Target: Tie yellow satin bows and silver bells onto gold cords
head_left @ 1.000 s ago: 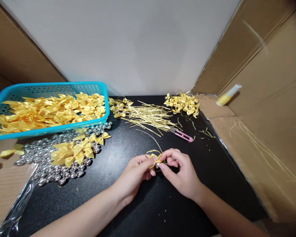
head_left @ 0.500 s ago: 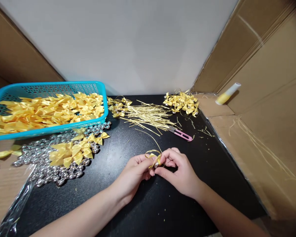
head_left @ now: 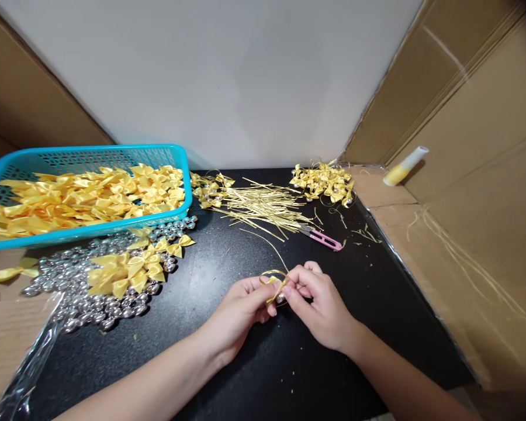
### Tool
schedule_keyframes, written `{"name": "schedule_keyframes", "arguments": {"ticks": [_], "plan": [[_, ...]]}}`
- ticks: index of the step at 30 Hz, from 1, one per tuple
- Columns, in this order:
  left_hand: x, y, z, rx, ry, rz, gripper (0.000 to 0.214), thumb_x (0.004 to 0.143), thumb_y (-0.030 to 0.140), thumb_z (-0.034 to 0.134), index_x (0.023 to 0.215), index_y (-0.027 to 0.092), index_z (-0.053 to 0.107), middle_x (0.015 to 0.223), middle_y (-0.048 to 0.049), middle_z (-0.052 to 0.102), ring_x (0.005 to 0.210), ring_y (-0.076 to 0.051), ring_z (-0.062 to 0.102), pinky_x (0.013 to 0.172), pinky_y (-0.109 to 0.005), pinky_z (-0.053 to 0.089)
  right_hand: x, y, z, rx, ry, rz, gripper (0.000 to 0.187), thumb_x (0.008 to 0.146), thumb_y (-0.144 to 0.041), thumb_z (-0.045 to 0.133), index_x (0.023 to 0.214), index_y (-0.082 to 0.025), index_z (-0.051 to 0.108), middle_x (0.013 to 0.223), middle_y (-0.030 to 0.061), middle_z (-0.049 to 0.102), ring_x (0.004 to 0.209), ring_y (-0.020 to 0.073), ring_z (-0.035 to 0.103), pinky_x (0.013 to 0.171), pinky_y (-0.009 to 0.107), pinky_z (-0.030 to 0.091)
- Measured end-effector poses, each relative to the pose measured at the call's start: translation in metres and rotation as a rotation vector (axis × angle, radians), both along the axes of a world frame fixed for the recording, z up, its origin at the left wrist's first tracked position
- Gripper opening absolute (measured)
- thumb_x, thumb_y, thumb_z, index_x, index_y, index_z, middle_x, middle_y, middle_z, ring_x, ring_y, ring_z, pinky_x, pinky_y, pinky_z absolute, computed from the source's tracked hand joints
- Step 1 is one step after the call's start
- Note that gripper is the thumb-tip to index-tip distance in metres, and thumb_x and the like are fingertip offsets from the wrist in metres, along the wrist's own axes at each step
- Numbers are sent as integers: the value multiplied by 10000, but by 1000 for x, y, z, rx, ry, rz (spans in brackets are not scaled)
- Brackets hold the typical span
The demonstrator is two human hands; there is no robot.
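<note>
My left hand (head_left: pixel 252 301) pinches a small yellow ribbon bow (head_left: pixel 273 281) with a silver bell-like bead (head_left: pixel 281 297) against it, partly hidden by the fingers. A thin gold cord (head_left: pixel 270 272) loops above the bow, and one loose end trails up and away over the black table. With thumb and forefinger pressed together, my right hand (head_left: pixel 318 298) grips the cord right beside the bead. Both hands are close together, just above the tabletop. The exact crossing of the cord between the fingertips is too small to make out.
A blue basket (head_left: pixel 186 175) of yellow bows stands at left, with silver beads (head_left: pixel 83 298) and loose bows (head_left: pixel 127 272) before it. Beyond my hands lie gold cord lengths (head_left: pixel 263 204), pink thread snips (head_left: pixel 324 238) and a pile of beaded bows (head_left: pixel 324 184). Cardboard (head_left: pixel 464 193) borders the right.
My right thumb has shifted up from below the bead onto the cord beside it. The left hand has barely moved and still holds the bow.
</note>
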State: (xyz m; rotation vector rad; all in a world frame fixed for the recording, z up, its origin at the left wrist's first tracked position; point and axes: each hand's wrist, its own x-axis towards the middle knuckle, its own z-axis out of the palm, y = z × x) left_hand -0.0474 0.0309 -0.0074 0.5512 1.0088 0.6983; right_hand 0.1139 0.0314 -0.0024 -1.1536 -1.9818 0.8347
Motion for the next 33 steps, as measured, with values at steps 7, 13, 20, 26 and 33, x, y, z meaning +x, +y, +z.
{"name": "schedule_keyframes", "arguments": {"ticks": [7,13,20,26,33], "plan": [[4,-5,5,2,18,-40,354,649,432,771,589,143,575,475,42,512,475,-59,366,491,-191,256,-6,-1,-10,-37,155,-96,319,890,-262,496,583,-190,450,513,-43,468,514,101,386,561,259,327],[2,-1,4,-14,-7,24,352,646,438,777,605,151,578,446,53,501,464,-61,354,479,-191,252,3,-2,-5,-217,337,-110,164,842,-317,574,744,-186,575,549,-45,427,511,98,363,490,233,294],[-1,0,3,-27,-62,34,343,642,431,790,617,137,615,448,48,505,451,-51,348,468,-184,251,2,-2,-3,-97,276,-118,23,737,-184,591,750,-194,576,547,-47,429,528,106,368,498,233,315],[-2,0,4,-27,-78,31,346,667,434,779,630,130,618,482,41,523,465,-48,375,485,-178,282,2,0,-2,110,221,13,101,696,-140,601,681,-206,525,522,-73,452,515,93,390,636,291,338],[-2,1,5,-5,-74,51,336,663,433,783,639,130,638,475,44,517,456,-47,360,472,-178,272,5,1,-3,216,240,-29,131,687,-167,630,761,-212,532,514,-100,396,472,81,370,671,313,324]]}}
